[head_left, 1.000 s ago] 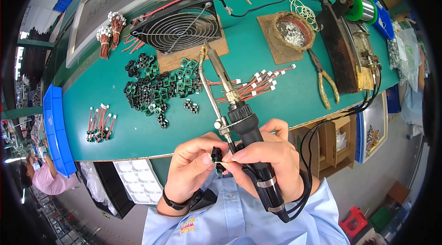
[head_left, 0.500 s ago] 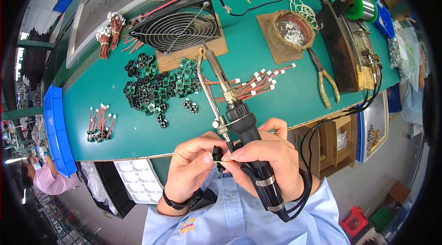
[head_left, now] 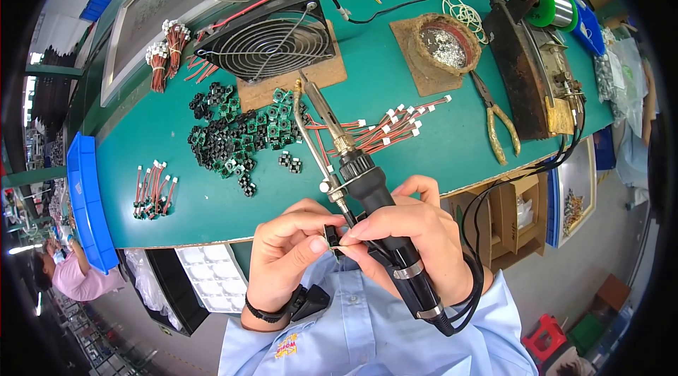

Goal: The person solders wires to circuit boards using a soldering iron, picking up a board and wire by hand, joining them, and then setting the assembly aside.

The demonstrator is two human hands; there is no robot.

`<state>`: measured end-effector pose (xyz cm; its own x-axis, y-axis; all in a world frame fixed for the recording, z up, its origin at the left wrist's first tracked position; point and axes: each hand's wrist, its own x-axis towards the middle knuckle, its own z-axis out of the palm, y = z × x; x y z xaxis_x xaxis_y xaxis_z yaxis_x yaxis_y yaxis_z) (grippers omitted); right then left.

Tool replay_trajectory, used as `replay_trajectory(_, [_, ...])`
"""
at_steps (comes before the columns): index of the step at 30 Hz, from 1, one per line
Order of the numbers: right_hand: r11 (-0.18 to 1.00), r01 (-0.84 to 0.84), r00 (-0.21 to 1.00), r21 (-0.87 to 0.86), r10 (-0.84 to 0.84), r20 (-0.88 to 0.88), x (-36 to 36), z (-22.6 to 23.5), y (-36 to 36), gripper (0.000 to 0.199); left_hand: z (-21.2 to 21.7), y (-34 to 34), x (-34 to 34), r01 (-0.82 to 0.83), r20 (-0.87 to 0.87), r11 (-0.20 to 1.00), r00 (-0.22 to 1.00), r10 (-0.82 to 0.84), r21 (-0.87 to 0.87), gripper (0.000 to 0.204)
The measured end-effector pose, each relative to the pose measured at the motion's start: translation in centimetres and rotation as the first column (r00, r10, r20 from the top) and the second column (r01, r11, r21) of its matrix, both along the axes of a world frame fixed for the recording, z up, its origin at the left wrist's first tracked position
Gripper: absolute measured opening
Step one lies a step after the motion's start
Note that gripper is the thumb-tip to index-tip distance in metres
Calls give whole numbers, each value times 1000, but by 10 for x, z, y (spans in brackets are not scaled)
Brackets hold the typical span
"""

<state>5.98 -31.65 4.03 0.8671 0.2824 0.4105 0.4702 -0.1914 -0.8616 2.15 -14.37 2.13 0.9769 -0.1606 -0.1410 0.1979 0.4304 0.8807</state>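
My left hand point(head_left: 284, 256) pinches a small black component with a green board point(head_left: 331, 235) in front of my shirt. My right hand point(head_left: 424, 238) is wrapped round a black soldering iron point(head_left: 367, 181) with a metal feed tube point(head_left: 311, 139) clamped along it. The iron's tip points up and away, toward the fan. Thumb and fingertips of the right hand also meet at the component's edge; what they pinch there is too small to make out. Ahead on the green mat lies a pile of similar black and green components point(head_left: 226, 139).
Red-and-white wires with white connectors point(head_left: 395, 125) lie beyond the iron. A black fan point(head_left: 272, 51) stands at the back. To the right are a solder-filled bowl point(head_left: 448, 47), pliers point(head_left: 498, 121), a dark metal solder-feeder box point(head_left: 519, 65) and a solder reel point(head_left: 554, 5). A blue tray point(head_left: 88, 199) sits left.
The soldering iron has tilted so its tip sits slightly further left. The component has turned a little between my fingertips, and both hands remain close together.
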Motion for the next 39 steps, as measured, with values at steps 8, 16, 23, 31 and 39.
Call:
replay_trajectory(8, [984,-161,983,78,167,-81,5,-3,-9,34,4,3,3,40,-77,988,996,-52,-152,19])
replay_trajectory(16, [972,-221,966,80,230,-117,6,2,-12,33,2,3,2,53,-98,977,992,-75,-206,15])
replay_trajectory(23, [965,-263,961,16,263,-90,9,9,-15,28,-2,3,-4,6,-135,962,990,-45,-274,14])
replay_trajectory(31, [934,-357,925,-21,351,-144,16,9,-21,29,5,-1,0,11,-62,991,998,-20,-132,16])
replay_trajectory(39, [987,-153,979,52,159,-129,11,-4,-15,36,10,-12,6,3,-109,997,994,-11,-80,16])
